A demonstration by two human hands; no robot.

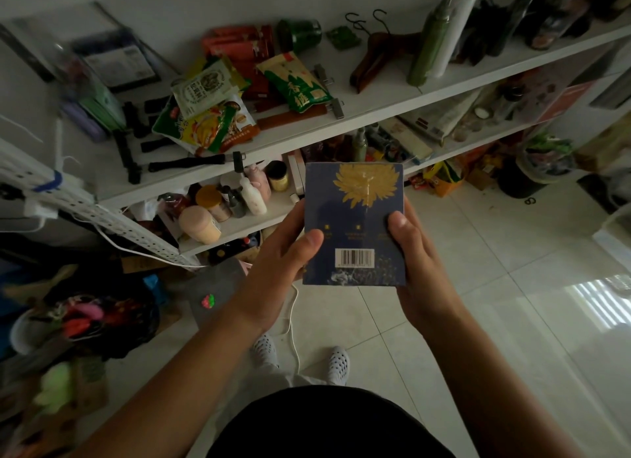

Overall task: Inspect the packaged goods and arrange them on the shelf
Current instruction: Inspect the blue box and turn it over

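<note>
Pale glossy floor tiles [478,287] run under a white shelf unit [382,95]. Nearest are two white clogs [338,363] and one white cable [293,324]. Above them, the left hand [283,252] and right hand [416,256] grip one dark blue box [353,225] by its side edges, thumbs on its face. It shows a gold flower and a barcode, but the small print is unreadable. Beyond, on the top shelf, three green-and-yellow pouches [295,82] lie against red boxes [239,44]; one bears large Chinese characters.
</note>
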